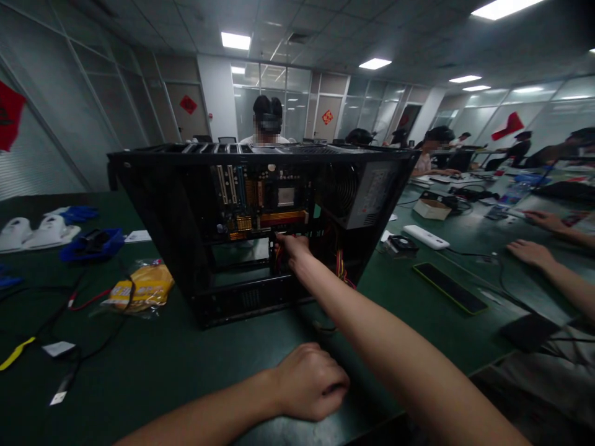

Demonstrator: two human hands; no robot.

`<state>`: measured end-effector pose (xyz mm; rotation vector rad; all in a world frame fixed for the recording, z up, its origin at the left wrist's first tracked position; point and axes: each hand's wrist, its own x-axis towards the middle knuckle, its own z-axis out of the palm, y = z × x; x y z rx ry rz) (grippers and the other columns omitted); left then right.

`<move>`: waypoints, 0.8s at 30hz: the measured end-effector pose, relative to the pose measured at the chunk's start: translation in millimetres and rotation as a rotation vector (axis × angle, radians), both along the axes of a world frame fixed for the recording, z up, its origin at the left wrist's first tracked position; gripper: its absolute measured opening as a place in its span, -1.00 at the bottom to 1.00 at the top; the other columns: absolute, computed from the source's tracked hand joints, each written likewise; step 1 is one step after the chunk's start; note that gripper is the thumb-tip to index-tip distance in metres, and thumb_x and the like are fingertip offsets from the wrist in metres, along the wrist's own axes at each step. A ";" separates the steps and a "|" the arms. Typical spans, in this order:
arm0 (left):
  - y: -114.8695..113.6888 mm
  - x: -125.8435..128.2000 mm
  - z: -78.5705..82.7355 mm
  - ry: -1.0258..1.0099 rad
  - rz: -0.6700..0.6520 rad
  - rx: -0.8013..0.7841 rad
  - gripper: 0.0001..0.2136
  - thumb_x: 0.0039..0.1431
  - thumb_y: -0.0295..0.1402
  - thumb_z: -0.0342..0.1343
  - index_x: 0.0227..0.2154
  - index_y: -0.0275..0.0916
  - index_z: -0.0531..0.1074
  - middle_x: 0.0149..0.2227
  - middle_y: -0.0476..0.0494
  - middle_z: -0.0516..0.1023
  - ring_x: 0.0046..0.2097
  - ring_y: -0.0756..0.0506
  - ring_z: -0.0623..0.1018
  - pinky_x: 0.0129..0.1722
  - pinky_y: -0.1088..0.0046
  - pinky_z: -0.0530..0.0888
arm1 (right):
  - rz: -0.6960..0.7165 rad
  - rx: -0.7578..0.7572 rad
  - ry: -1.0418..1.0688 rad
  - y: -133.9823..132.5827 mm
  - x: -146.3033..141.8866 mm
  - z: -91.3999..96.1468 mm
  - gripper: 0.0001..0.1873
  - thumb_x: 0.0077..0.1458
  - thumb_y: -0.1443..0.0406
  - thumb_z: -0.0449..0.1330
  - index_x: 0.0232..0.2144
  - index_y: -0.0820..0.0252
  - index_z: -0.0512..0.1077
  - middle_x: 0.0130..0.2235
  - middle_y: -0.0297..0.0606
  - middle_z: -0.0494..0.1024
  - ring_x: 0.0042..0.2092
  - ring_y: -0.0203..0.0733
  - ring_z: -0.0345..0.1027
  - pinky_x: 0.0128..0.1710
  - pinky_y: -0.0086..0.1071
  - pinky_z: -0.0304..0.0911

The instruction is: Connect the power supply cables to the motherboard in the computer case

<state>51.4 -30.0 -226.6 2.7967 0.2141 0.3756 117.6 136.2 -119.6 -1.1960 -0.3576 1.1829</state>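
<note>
- Here's the open black metal computer case (pixel 246 300), standing upright on the dark green tabletop (pixel 227 359), right in front of the person, its open side facing us!
- In goes the right hand (pixel 295 248), reaching over the lower rail, fingertips bunched by a small tangle of red and dark cables (pixel 279 254) below the board; whether they grip anything, I can't tell.
- The left hand (pixel 313 381) rests on the tabletop in front of the case, fingers curled into a loose fist; its palm is hidden, so no call on what's inside.
- Up on the case's back wall, the circuit board (pixel 269 214) shows its pale slots and a light square socket; to its right sits the boxy grey power supply (pixel 369 195), with red and yellow wires (pixel 341 266) hanging below.
- Left of the case, a yellow packet in clear plastic (pixel 139 288) lies near black cables.
- Over on the right, a long white power strip (pixel 425 236) and a flat black, green-edged slab (pixel 449 288); beyond them, a co-worker's hand (pixel 532 253) rests on the tabletop.
</note>
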 end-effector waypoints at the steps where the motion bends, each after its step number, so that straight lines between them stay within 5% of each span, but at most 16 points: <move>1: 0.2 0.1 0.7 0.003 -0.004 0.001 -0.98 0.15 -0.39 0.14 -0.35 -0.18 0.45 -0.44 0.00 0.56 -0.34 -0.07 0.55 -0.33 0.38 0.32 | -0.001 -0.005 -0.007 -0.4 0.1 0.0 -0.69 0.06 0.61 0.22 -0.56 0.24 0.29 -0.70 -0.46 0.32 -0.69 -0.40 0.19 -0.70 -0.58 0.23; 24: 1.0 -1.1 3.9 0.014 -0.026 -0.009 -0.95 0.15 -0.38 0.15 -0.32 -0.18 0.48 -0.41 -0.01 0.59 -0.31 -0.08 0.58 -0.31 0.37 0.35 | -0.010 -0.060 0.083 -3.0 -1.7 4.3 -0.72 0.11 0.65 0.15 -0.42 0.23 0.27 -0.59 -0.49 0.34 -0.63 -0.42 0.28 -0.52 -0.49 0.46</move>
